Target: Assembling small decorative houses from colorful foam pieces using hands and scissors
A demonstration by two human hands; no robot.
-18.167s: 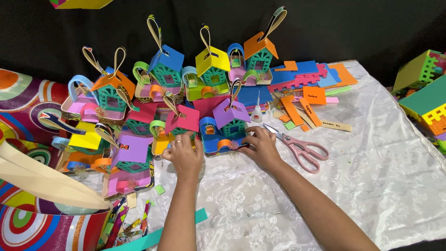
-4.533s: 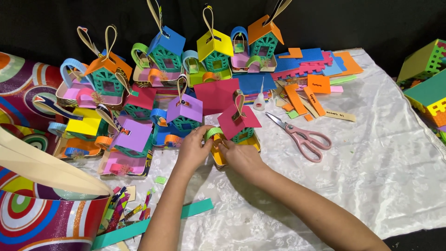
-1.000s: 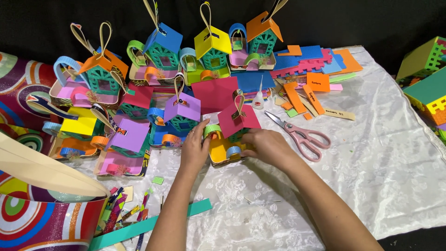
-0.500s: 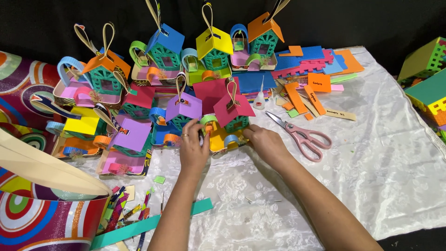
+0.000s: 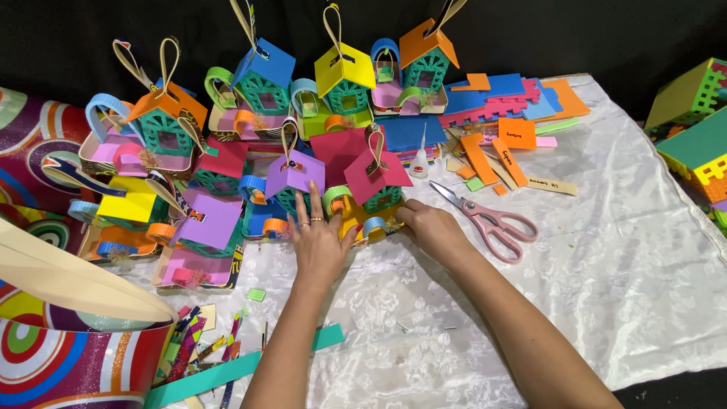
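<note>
Foam house point(image 5: 376, 182) with a red roof, teal lattice walls, a tan loop on top and a yellow base sits on the white cloth point(image 5: 606, 257), at the near edge of the cluster of foam houses point(image 5: 265, 98). Left hand point(image 5: 318, 238), at its 8 o'clock, lies fingers spread, touching the base. Right hand point(image 5: 432, 227), at 4 o'clock, has curled fingers pinching the base's corner. Pink scissors point(image 5: 488, 216) lie at 3 o'clock.

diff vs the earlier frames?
The red-roofed paper house was slid away from the person into the row beside the purple-roofed one. Left hand now lies flat at its base, right hand at its corner. Scissors and glue bottle unmoved.
</note>
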